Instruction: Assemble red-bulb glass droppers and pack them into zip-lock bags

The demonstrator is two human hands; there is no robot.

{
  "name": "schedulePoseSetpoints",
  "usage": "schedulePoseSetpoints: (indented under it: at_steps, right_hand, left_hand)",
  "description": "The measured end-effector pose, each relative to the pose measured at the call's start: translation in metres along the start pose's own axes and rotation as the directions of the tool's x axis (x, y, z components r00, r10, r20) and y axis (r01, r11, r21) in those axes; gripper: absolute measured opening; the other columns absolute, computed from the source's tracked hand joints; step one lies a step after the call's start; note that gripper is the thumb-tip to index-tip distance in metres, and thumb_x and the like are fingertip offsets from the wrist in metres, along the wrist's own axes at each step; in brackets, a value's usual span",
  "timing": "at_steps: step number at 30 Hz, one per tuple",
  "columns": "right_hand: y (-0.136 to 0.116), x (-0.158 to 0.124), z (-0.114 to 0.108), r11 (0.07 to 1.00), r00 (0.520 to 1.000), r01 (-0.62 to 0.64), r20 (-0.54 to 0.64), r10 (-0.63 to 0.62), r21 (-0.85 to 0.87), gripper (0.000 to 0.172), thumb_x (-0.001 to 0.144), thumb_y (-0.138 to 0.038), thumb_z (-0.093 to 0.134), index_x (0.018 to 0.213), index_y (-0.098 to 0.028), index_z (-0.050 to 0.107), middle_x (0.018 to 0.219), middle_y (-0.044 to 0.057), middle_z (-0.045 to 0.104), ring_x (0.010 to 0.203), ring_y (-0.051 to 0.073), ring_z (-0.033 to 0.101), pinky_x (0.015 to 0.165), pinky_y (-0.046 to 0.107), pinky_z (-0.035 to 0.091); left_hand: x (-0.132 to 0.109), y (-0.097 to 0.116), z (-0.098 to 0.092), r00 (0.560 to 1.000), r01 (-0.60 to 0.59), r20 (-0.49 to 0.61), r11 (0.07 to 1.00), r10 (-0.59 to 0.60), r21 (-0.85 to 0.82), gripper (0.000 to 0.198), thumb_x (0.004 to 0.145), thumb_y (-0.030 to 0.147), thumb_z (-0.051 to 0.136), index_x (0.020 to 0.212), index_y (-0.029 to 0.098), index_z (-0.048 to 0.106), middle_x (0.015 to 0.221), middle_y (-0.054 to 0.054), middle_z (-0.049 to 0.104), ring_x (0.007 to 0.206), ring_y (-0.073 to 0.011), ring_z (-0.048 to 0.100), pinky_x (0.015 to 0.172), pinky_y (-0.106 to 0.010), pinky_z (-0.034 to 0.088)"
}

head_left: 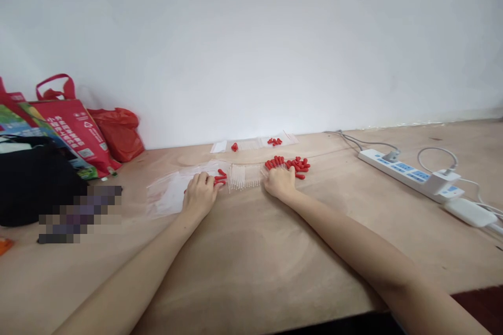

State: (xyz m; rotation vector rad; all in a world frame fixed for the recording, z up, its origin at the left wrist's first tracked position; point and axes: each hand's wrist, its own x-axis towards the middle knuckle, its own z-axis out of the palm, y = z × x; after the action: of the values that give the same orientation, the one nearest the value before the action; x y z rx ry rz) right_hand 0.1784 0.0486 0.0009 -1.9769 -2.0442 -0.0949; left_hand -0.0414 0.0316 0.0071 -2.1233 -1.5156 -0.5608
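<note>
My left hand [199, 193] lies knuckles-up on a clear plastic bag [167, 193], its fingertips curled around a few small red caps [220, 177]. My right hand [280, 182] rests on the table with curled fingers at the near edge of a pile of red caps [295, 164]. Between the hands lies a row of thin clear tubes [245, 176]. Farther back are a second row of clear tubes [249, 144], a single red piece [234, 147] and a small red cluster [274, 141] on plastic.
Red shopping bags [74, 125] and a black bag [33, 183] crowd the left side by the wall. A white power strip [404, 172] with plugs, cables and a white adapter [469, 212] lies at the right. The wooden table [251, 256] ends at the near edge.
</note>
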Motion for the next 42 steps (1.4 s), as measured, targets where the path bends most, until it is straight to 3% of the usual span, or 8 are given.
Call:
schedulePoseSetpoints:
  at_steps: [4,9,14,22,28,36,42]
  right_hand:
    - [0.015,-0.020,-0.009,0.998,0.997,0.066,0.049,-0.066,-0.016,0.017,0.072,-0.024,0.047,0.069,-0.013,0.061,0.075,0.014,0.064,0.073,0.025,0.057,0.075,0.041,0.025]
    - [0.036,-0.042,-0.014,0.983,0.986,0.160,0.031,-0.163,0.091,0.012,0.072,-0.027,0.051,0.073,-0.017,0.058,0.078,0.007,0.064,0.078,0.022,0.056,0.075,0.036,0.027]
    - [0.038,-0.043,-0.008,0.968,0.986,0.168,-0.025,-0.167,0.185,0.025,0.073,-0.043,0.053,0.076,-0.018,0.055,0.082,0.005,0.063,0.082,0.021,0.055,0.071,0.032,0.029]
    - [0.029,-0.047,0.003,0.974,0.983,0.185,-0.043,-0.181,0.133,0.018,0.082,-0.031,0.045,0.077,-0.016,0.054,0.089,0.008,0.061,0.085,0.021,0.052,0.071,0.032,0.026]
    - [0.027,-0.054,0.000,0.916,0.962,0.274,-0.086,-0.260,0.293,0.015,0.085,-0.027,0.039,0.078,-0.017,0.048,0.081,0.002,0.061,0.078,0.015,0.053,0.069,0.030,0.023]
    - [0.024,-0.057,0.000,0.871,0.930,0.368,-0.111,-0.351,0.324,0.012,0.084,-0.025,0.041,0.079,-0.016,0.047,0.079,0.002,0.062,0.070,0.013,0.053,0.068,0.029,0.022]
    - [0.027,-0.054,0.001,0.702,0.857,0.481,-0.114,-0.502,0.524,0.007,0.081,-0.020,0.044,0.079,-0.016,0.050,0.075,0.002,0.061,0.066,0.012,0.052,0.066,0.026,0.030]
  left_hand:
    - [-0.006,0.015,-0.003,0.991,-0.129,-0.081,0.916,0.106,-0.379,0.019,0.085,0.028,0.040,0.078,0.017,0.053,0.081,-0.006,0.052,0.080,-0.0181,0.051,0.071,-0.029,0.041]
    - [-0.014,0.036,-0.005,0.965,-0.152,0.073,0.764,0.253,-0.627,0.014,0.083,0.027,0.043,0.082,0.017,0.053,0.079,-0.003,0.056,0.070,-0.0139,0.052,0.064,-0.025,0.042]
    - [-0.015,0.043,-0.004,0.956,-0.116,0.136,0.760,0.260,-0.639,0.023,0.076,0.030,0.054,0.094,0.017,0.058,0.087,-0.005,0.058,0.076,-0.0156,0.055,0.069,-0.028,0.044]
    - [-0.011,0.058,0.000,0.977,-0.032,0.149,0.799,0.151,-0.600,0.012,0.078,0.021,0.051,0.076,0.018,0.062,0.079,-0.002,0.059,0.075,-0.0159,0.053,0.069,-0.028,0.041]
    - [-0.013,0.059,-0.003,0.981,0.018,0.163,0.783,0.107,-0.622,0.007,0.080,0.020,0.047,0.081,0.019,0.054,0.077,0.000,0.059,0.074,-0.0165,0.053,0.069,-0.030,0.039]
    - [-0.013,0.059,-0.006,0.983,0.055,0.165,0.720,0.083,-0.692,0.011,0.081,0.023,0.046,0.084,0.018,0.055,0.077,-0.001,0.061,0.073,-0.0151,0.055,0.066,-0.027,0.041]
    - [-0.013,0.057,-0.003,0.969,0.052,0.210,0.717,0.133,-0.695,0.014,0.080,0.021,0.048,0.083,0.018,0.062,0.075,-0.001,0.063,0.071,-0.0149,0.056,0.064,-0.026,0.043]
